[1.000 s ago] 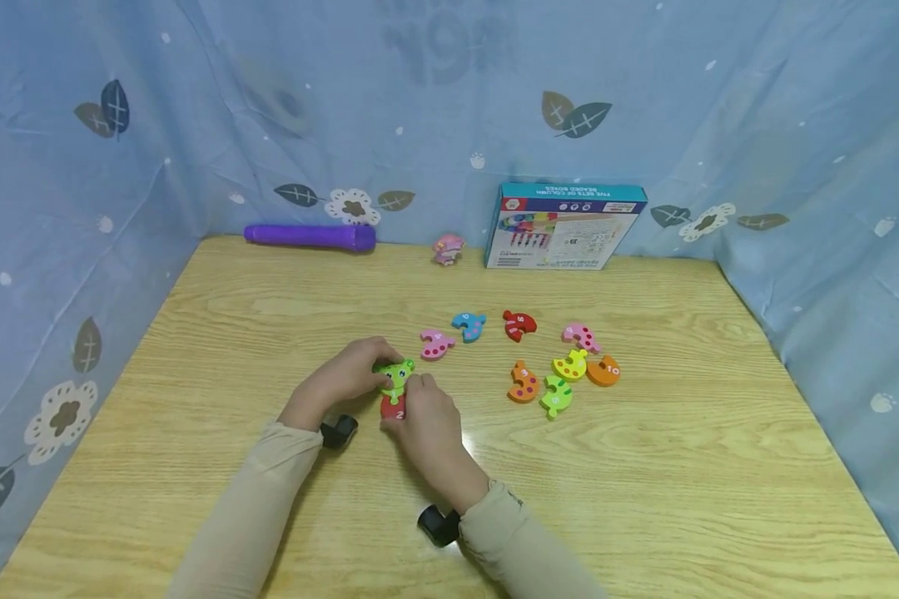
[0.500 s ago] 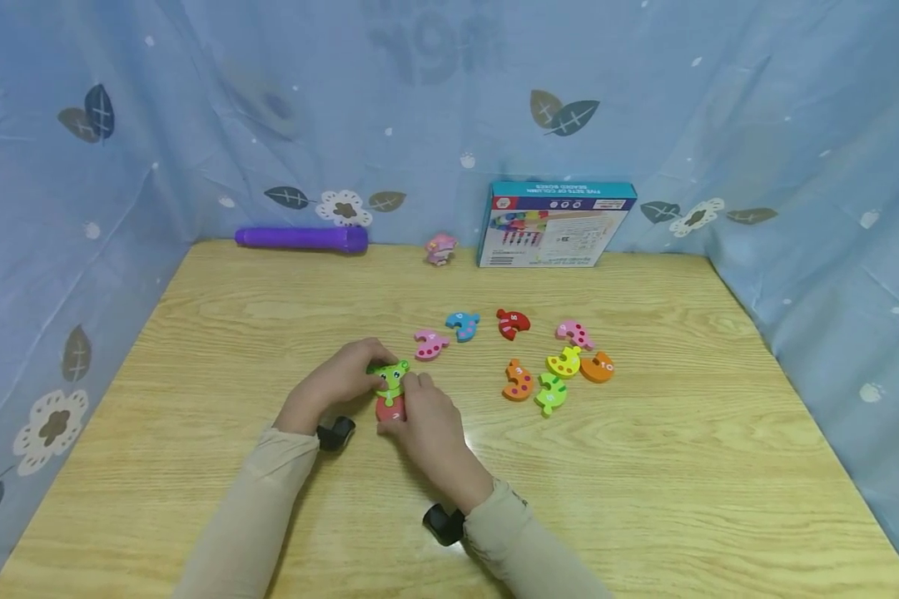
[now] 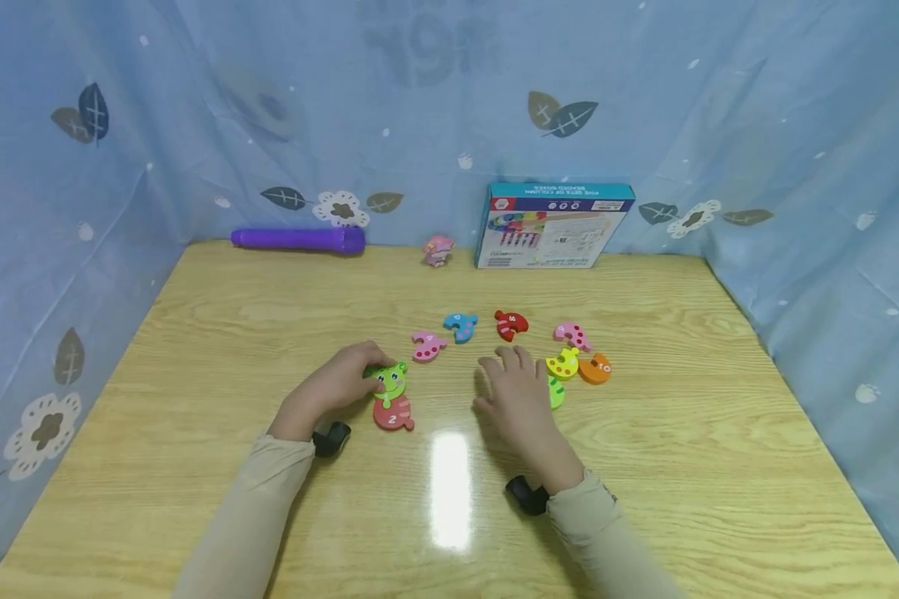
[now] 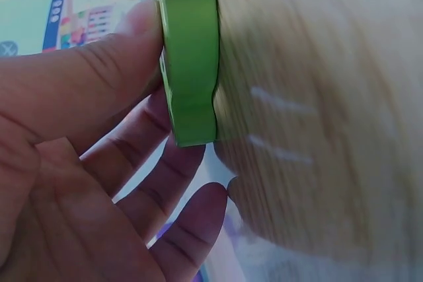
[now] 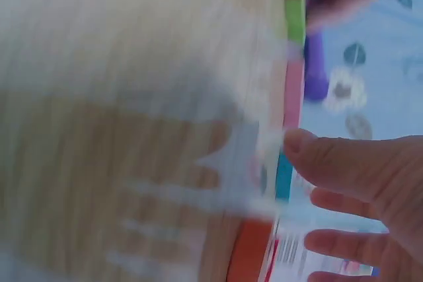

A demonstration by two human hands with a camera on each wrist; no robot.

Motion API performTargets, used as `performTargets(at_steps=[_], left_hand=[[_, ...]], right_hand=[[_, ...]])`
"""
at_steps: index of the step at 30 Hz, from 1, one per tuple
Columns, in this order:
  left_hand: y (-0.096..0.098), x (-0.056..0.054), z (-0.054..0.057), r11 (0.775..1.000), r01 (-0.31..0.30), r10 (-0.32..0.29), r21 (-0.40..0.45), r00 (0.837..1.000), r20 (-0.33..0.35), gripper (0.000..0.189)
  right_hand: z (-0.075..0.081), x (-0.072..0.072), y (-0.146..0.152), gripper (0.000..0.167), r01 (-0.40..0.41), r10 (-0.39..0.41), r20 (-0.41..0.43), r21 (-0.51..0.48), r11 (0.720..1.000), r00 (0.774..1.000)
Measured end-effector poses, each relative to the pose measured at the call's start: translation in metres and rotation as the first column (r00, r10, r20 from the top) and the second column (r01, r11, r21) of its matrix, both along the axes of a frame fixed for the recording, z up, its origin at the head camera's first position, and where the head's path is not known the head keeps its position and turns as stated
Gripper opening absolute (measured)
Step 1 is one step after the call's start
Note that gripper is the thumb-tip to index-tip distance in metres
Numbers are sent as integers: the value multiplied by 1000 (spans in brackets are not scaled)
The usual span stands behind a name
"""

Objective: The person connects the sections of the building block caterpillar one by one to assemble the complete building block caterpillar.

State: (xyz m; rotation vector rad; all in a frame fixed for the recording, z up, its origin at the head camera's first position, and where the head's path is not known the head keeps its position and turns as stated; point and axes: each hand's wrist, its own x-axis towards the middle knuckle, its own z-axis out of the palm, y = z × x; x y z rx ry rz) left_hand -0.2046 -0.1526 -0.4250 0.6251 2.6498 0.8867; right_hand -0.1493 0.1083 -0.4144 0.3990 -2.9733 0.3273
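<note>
My left hand (image 3: 335,384) pinches a green frog-like head puzzle piece (image 3: 393,383) with the thumb on its face. In the left wrist view the green edge (image 4: 192,64) stands between thumb and fingers. A red puzzle piece (image 3: 393,413) marked 2 joins the head's lower end. Out to the right, my right hand (image 3: 520,398) hovers with spread fingers and holds nothing. It covers an orange piece in the head view; the right wrist view shows that orange piece (image 5: 250,249) near the fingers. A light green piece (image 3: 556,393) is partly hidden behind this hand.
Pink (image 3: 428,345), blue (image 3: 460,327) and red (image 3: 511,325) pieces lie behind the hands. Another pink piece (image 3: 573,335), a yellow one (image 3: 563,363) and an orange 10 (image 3: 595,368) lie to the right. A box (image 3: 554,226), pink figurine (image 3: 438,250) and purple tube (image 3: 298,240) line the back.
My right hand has let go of the red 2 piece and moved right, over the orange piece. My left hand stays on the green head. The head view has shifted slightly.
</note>
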Motion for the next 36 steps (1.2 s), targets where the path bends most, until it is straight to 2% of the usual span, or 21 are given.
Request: performTargets(at_steps=[3,7,11,16,22,27,36], left_hand=[[0,0,1,1000,-1,1,3,1000,-2,34],[0,2,1,1000,6,-6,0,1000,-11,34],[1,4,3,1000,14,-14,-3,1000,-22,35],[2,4,3,1000,5,-5,-8,1000,-17,35],[1,4,2,1000,3,-3,3,1000,-23,34],[1,4,2,1000,-5,6,12,1000,-15,34],[1,3,0,1000,-14,14,-2,1000,-20,35]], right_hand=[[-1,-4,22,60,34,-34,3,42,999,999],[-2,-7,39,63,41,-46,54,102,994,997],[-3,-8,44,60,10,-22,96,121,993,995],[-4,-9,43,56,-57,50,82,86,995,995],[-5,-7,36,44,-88,85,55,62,994,995],[-5,-1,20,47,-106,105,32,17,994,994],[-5,15,-23,48,-197,198,4,-64,978,980]])
